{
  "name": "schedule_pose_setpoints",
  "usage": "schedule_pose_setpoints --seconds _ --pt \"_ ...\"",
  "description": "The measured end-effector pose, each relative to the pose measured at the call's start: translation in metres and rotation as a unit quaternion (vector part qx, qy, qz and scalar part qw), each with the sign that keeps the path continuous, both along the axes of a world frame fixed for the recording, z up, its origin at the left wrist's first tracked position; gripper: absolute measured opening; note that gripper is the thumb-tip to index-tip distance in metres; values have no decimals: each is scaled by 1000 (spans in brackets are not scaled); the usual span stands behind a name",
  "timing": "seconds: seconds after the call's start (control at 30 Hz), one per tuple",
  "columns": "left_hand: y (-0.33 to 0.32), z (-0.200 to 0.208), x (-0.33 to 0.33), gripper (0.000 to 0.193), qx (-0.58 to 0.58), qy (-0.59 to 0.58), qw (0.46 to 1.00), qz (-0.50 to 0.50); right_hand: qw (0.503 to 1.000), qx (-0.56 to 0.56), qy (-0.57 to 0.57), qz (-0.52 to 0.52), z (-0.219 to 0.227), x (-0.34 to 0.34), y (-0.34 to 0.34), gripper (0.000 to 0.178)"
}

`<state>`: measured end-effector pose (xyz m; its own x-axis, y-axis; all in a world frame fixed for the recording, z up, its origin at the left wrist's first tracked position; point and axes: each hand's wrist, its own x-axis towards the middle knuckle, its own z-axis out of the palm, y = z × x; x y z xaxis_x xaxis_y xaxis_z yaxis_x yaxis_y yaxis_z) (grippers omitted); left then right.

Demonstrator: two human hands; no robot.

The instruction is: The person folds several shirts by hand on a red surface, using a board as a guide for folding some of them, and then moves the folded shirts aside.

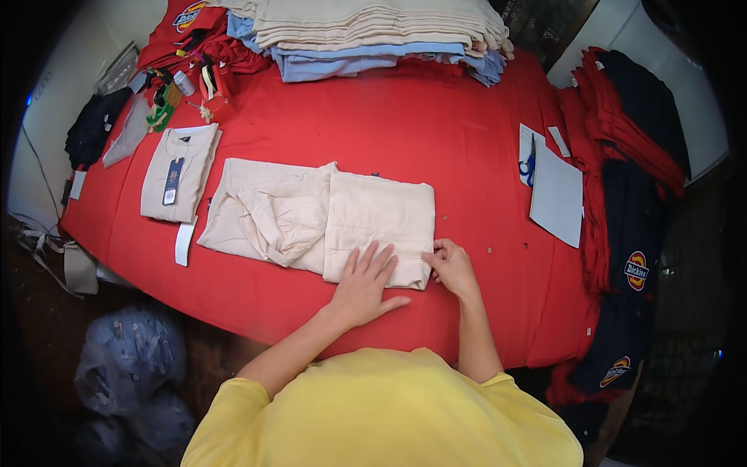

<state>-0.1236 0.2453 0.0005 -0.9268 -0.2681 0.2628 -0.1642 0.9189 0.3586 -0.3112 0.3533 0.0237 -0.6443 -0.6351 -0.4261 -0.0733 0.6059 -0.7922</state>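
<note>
A cream garment (381,210), partly folded into a long strip, lies on the red-covered table in front of me. Its right part is a flat panel; the left part is bunched with loose folds. My left hand (364,286) rests flat on the panel's near edge, fingers spread, holding nothing. At the panel's right edge, my right hand (453,268) pinches the garment's edge between thumb and fingers. Left of it lies a neatly folded cream garment (198,175) with a dark hang tag (173,180) on top. Beside that is a white paper strip (184,243).
Stacked cream garments (373,23) and light blue ones (334,66) stand at the back. Blue-handled scissors (528,167) and white card (557,194) lie at right. Dark and red garments (622,226) hang over the right edge. Small tools (163,105) sit far left; plastic-wrapped bundles (132,358) lie below.
</note>
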Motion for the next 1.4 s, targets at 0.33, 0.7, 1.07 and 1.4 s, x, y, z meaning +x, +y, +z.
schedule_pose_setpoints --seconds 0.33,0.7,1.07,1.4 --pt "-71 76 -38 50 473 39 868 146 911 -327 -153 198 21 13 -25 34" --pt "-297 -19 135 41 -44 -62 858 509 918 -160 -76 354 1 48 -66 41" --pt "-146 -4 117 28 237 74 850 465 884 -32 388 258 -12 69 -165 65" --pt "-19 12 89 24 317 93 845 421 773 -89 505 375 -19 31 -175 71"
